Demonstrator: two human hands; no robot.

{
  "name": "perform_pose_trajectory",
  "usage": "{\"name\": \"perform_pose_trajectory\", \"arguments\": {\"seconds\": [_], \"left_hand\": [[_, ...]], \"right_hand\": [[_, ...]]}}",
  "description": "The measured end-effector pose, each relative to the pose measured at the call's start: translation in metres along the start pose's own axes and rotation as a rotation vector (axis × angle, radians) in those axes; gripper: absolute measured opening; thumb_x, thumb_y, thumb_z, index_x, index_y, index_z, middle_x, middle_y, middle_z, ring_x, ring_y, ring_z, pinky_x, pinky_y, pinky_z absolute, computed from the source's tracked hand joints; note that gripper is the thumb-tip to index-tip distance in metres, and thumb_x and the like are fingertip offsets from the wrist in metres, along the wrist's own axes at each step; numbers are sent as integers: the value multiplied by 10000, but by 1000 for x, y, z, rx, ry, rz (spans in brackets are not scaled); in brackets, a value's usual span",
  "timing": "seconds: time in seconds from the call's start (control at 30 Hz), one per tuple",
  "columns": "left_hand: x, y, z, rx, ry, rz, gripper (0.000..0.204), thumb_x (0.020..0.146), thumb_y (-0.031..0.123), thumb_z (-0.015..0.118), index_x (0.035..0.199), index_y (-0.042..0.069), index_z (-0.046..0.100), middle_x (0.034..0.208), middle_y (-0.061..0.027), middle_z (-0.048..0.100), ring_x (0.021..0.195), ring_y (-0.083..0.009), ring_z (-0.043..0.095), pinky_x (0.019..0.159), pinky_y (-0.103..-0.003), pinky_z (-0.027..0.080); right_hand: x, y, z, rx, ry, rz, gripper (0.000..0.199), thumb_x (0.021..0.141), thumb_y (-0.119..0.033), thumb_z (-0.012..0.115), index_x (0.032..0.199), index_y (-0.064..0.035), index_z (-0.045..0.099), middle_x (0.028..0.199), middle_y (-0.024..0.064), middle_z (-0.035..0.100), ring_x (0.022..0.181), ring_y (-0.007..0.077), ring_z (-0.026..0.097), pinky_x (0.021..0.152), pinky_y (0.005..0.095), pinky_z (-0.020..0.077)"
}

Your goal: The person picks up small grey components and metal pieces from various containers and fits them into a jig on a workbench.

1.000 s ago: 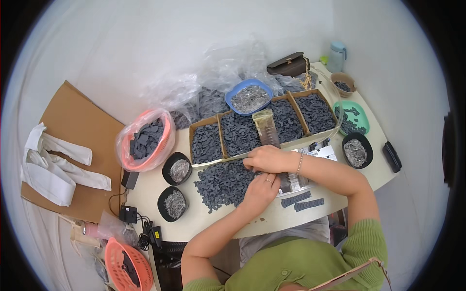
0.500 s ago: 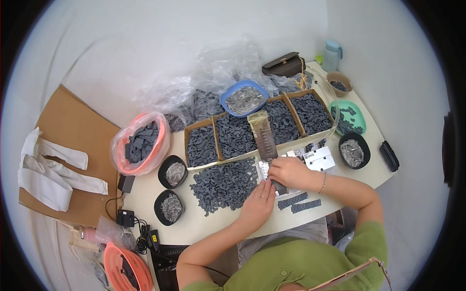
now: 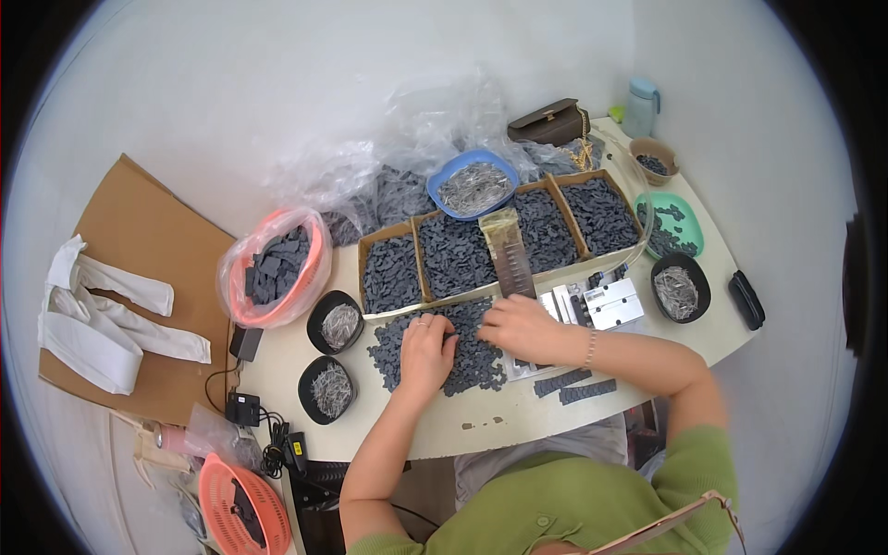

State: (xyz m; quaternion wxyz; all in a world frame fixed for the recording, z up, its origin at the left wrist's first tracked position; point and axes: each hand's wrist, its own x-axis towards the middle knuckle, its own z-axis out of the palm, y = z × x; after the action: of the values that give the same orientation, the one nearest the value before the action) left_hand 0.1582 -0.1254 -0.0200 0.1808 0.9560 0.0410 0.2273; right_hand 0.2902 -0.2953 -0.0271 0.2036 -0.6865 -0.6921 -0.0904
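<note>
A loose heap of small dark grey plastic pieces [image 3: 393, 344] lies on the table in front of me. My left hand [image 3: 426, 353] is over the heap, its fingers bent down into the pieces; anything in them is hidden. At the heap's right edge is my right hand [image 3: 520, 328], fingers curled close together, the tips beside the pieces; what they hold, if anything, is too small to make out. Just right of it stands a metal fixture [image 3: 614, 305] with a silver block, partly covered by the hand. Below the fixture, two joined dark grey strips [image 3: 588, 391] lie flat.
Behind the heap stands a divided cardboard tray [image 3: 423, 264] of grey pieces, a brown plastic-wrapped strip [image 3: 507, 250] leaning over it. Metal pins fill a blue bowl [image 3: 474, 185] and black bowls [image 3: 327, 390]. A bag-lined pink basket [image 3: 319, 268] is left, a green dish [image 3: 686, 222] right.
Both hands have come away from the metal fixture. My left hand has moved left onto the heap; my right hand has shifted slightly left and up to its edge.
</note>
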Motion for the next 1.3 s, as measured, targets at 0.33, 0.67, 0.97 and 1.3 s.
{"name": "perform_pose_trajectory", "arguments": {"seconds": [0.33, 0.67, 0.97, 1.3], "left_hand": [[-7, -2, -2, -894, -168, -422, 163, 851, -35, 638, 1009, 1, 656, 856, -43, 648, 759, -64, 587, 649, -219, 494], [17, 47, 49, -76, 66, 281, 115, 748, 131, 733, 801, 62, 657, 742, -62, 571, 715, -250, 604, 605, -350, 501], [-7, 70, 53, 451, -75, 349, 167, 801, 162, 611, 871, 11, 619, 640, -30, 604, 585, -155, 610, 515, -292, 482], [-1, 73, 59, 488, -140, 278, 154, 736, 140, 620, 856, 42, 613, 575, -22, 594, 468, -153, 604, 419, -290, 476]], "right_hand": [[8, 19, -14, 377, -66, 290, 122, 838, -72, 574, 952, -58, 616, 859, 120, 592, 875, 332, 604, 746, 411, 489], [-36, 28, -42, 357, -24, 284, 141, 831, -80, 625, 961, -34, 655, 915, 116, 623, 882, 314, 612, 757, 406, 497], [-30, 26, -36, 361, 1, 242, 126, 823, -84, 634, 937, -36, 655, 893, 108, 618, 865, 308, 607, 754, 405, 496], [-7, 34, -23, 281, -4, 203, 118, 816, -120, 631, 907, -57, 673, 857, 85, 638, 845, 292, 627, 737, 394, 506]]}}
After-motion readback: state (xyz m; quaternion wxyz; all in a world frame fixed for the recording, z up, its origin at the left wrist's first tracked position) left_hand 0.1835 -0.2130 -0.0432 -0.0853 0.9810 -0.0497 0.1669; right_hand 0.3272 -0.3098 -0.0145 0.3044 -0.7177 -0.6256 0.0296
